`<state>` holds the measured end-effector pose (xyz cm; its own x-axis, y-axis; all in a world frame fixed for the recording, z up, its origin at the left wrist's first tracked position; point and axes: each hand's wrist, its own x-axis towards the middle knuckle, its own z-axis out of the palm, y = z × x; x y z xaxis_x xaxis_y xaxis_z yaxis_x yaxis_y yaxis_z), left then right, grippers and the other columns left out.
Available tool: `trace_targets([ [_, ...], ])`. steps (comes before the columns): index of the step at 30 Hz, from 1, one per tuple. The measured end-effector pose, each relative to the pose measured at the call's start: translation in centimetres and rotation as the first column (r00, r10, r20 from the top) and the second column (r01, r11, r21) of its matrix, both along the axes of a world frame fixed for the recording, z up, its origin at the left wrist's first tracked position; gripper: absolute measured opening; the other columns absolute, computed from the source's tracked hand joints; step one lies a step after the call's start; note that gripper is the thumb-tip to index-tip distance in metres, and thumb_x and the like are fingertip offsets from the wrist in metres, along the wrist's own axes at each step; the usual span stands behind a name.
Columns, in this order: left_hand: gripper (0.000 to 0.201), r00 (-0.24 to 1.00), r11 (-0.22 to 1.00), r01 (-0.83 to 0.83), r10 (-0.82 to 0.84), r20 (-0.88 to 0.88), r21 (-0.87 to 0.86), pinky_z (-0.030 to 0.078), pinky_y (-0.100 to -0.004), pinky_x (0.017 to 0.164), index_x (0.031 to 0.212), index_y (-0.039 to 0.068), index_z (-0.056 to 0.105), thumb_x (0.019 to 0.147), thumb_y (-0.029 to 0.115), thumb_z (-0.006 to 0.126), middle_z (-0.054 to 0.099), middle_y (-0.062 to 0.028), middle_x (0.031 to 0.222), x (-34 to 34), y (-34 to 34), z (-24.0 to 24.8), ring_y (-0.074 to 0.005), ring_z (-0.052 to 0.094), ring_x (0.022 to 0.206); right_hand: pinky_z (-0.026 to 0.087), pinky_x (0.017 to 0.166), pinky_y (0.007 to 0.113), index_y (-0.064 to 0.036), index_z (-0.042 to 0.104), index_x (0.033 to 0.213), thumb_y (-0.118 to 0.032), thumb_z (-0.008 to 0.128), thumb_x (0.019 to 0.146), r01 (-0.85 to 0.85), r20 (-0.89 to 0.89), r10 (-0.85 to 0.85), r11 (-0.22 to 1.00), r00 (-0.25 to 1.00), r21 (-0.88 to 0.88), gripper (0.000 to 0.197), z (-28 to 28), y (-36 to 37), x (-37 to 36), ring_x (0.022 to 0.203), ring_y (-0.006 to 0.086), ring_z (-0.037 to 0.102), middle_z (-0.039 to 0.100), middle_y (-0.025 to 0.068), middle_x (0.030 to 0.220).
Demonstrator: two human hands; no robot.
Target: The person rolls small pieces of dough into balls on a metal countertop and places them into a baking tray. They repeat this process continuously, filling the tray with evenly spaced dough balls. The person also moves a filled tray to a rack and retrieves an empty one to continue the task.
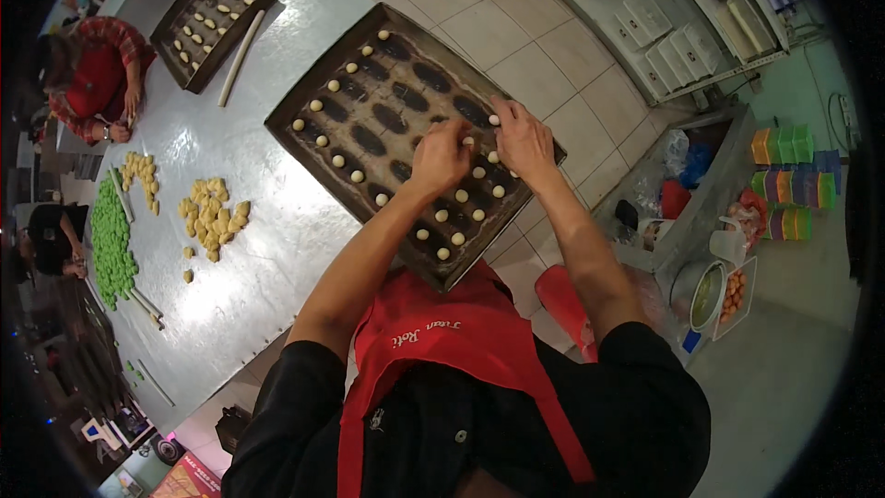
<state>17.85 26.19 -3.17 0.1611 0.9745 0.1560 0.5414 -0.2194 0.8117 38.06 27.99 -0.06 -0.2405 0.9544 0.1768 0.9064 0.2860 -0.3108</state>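
Note:
In front of me a dark, worn baking tray (387, 120) lies tilted across the table's corner. Small pale dough balls (442, 216) sit in rows along its left side and near corner, with dark oval marks between. Over the tray's right half, my left hand (442, 155) is closed, its fingertips at a pale ball (468, 141). Just to its right, my right hand (524, 142) pinches another ball (495, 120) close to the tray's right rim. The undersides of the fingers are partly hidden.
The metal table (267, 249) holds yellow dough pieces (214, 217), a green heap (112, 249), a rolling pin (241, 57) and a second tray (177, 72). A person in red (97, 74) works at the far left. Right stand a metal bin (701, 194), a pot (706, 295) and shelving (645, 28).

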Motion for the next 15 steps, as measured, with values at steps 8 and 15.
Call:
trace_targets([
  [8, 0.035, 0.960, 0.996, 0.063, -0.079, -0.269, -0.065, 0.056, -0.0531, 0.101, 0.124, 0.005, 0.072, 0.091, 0.014, 0.079, 0.072, -0.0190, 0.118, 3.7, 1.7, -0.4, -0.0426, 0.069, 0.116, 0.062, 0.087, 0.052, -0.0095, 0.069, 0.136, -0.009, 0.074, 0.099, 0.106, -0.136, -0.111, 0.994, 0.984, -0.038, 0.038, 1.2, -2.1, 4.0, 0.103, 0.0404, 0.076, 0.074, 0.0162, 0.120],
  [15, 0.051, 0.989, 0.990, -0.079, 0.093, -0.118, 0.120, 0.056, -0.0517, 0.099, 0.142, 0.006, 0.066, 0.093, 0.009, 0.079, 0.069, -0.0200, 0.124, -1.1, -3.6, 5.0, -0.0430, 0.068, 0.115, 0.063, 0.083, 0.053, -0.0064, 0.076, 0.122, -0.014, 0.074, 0.099, 0.141, -0.068, -0.147, 0.986, 0.987, -0.084, 0.024, -0.9, -1.3, 2.3, 0.096, 0.0400, 0.079, 0.078, 0.0165, 0.109],
])
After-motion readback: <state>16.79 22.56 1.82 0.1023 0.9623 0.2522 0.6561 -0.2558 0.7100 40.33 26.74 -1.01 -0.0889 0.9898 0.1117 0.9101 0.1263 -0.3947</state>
